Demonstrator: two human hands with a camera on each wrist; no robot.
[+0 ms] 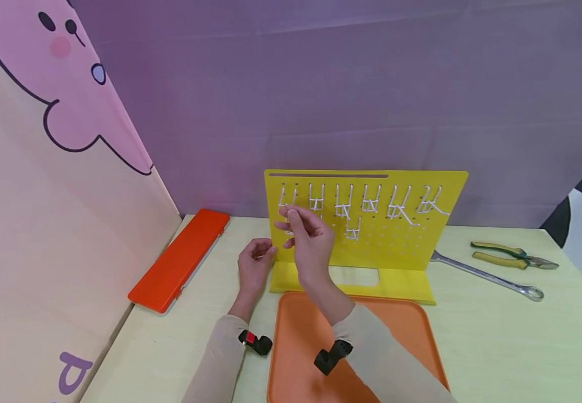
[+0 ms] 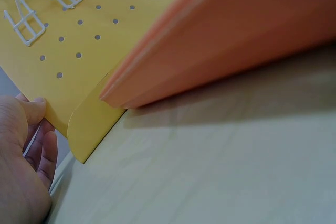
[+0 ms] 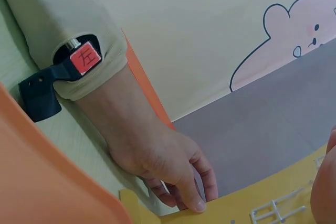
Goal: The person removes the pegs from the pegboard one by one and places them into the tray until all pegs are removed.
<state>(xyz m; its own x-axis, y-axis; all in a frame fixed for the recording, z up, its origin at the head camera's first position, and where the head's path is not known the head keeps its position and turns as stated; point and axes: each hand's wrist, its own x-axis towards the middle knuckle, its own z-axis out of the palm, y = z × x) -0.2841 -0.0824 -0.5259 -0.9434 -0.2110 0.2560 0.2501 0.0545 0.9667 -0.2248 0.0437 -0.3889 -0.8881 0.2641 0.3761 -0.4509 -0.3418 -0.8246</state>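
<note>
A yellow pegboard (image 1: 397, 246) stands upright on its base, with several white wire hooks (image 1: 370, 201) on its front. My left hand (image 1: 256, 266) grips the board's left edge. In the left wrist view the thumb (image 2: 35, 109) lies on the front face and the other fingers are behind the edge. My right hand (image 1: 315, 246) is before the board's left part, thumb and forefinger close together at the lower end of the upper left hook (image 1: 287, 193). Whether they pinch it cannot be told. That hand partly hides another hook below. The right wrist view shows only its edge (image 3: 324, 195).
An orange tray (image 1: 298, 358) lies in front of the board, under the right forearm. A red case (image 1: 182, 260) lies at the left. Right of the board are a wrench (image 1: 487, 274) and pliers (image 1: 515, 256) with yellow-green handles. A purple cloth backdrop (image 1: 351, 101) hangs behind.
</note>
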